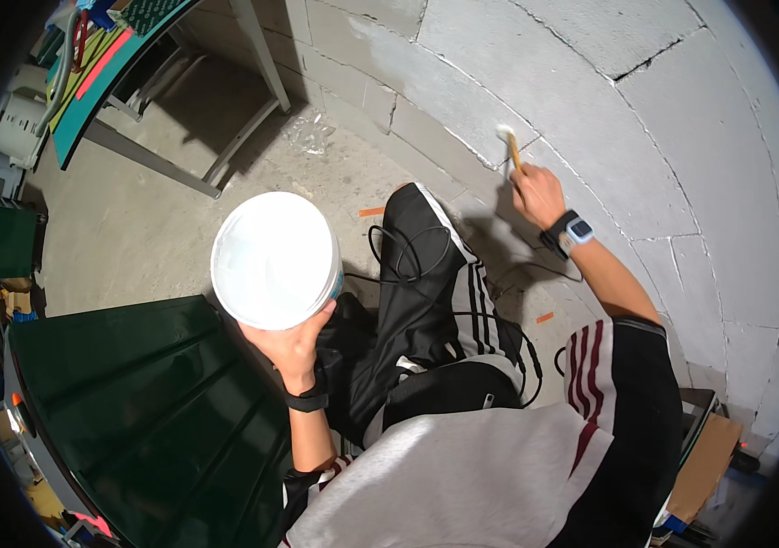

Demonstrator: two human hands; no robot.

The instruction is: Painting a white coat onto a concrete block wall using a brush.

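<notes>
My right hand (pixel 540 195) is closed round the yellowish handle of a paintbrush (pixel 514 151). The brush's white-coated bristles touch the block wall (pixel 581 119) near a mortar joint. Fresh white lies over many of the blocks, while the lower courses at left look bare and greyer. My left hand (pixel 291 345) grips a white plastic bucket (pixel 275 260) by its near lower side, with the fingers partly hidden under it. White coats the bucket's inside; how full it is I cannot tell.
A green-topped table (pixel 125 68) with metal legs stands at upper left, tools on it. Beside my left arm is a large dark green ribbed cabinet or lid (pixel 152 393). A black cable (pixel 399 265) loops across my leg. Crumpled clear plastic (pixel 309 134) lies on the concrete floor.
</notes>
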